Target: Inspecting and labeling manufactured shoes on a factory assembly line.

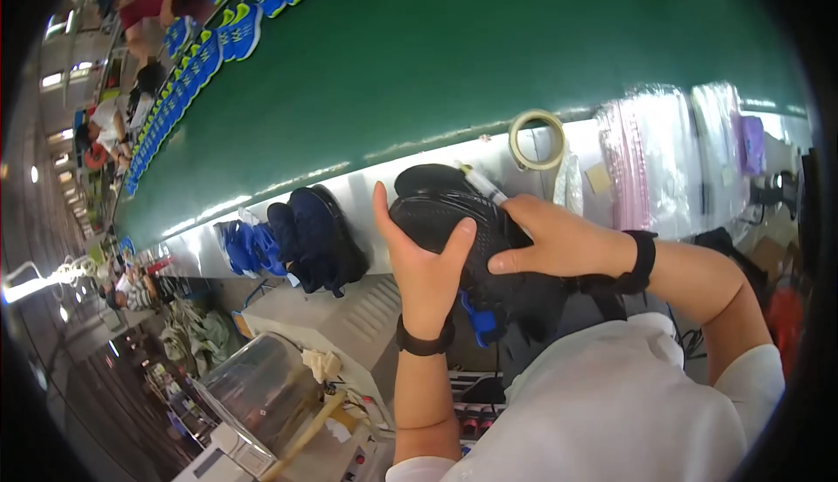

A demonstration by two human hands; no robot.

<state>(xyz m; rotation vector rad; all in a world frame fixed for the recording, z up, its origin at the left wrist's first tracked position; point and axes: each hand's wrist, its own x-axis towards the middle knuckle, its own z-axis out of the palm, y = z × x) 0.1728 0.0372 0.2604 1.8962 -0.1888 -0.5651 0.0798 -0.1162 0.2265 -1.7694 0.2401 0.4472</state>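
Right hand (559, 239) grips black shoes (428, 218) from 4 o'clock, likely steadying them; left hand (422, 266) at 7, digits wide, can't tell grip. Tape roll (516, 150) at 2, presumably for reach.

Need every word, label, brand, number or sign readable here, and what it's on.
No text can be read with certainty.
White pen-like tube: any print too small to read.
Black shoe: tread pattern, no lettering I can make out.
Machine at lower left: small marks, too blurred.
Clear plastic bags: glare, nothing legible.
Blue sneakers: too small to tell.
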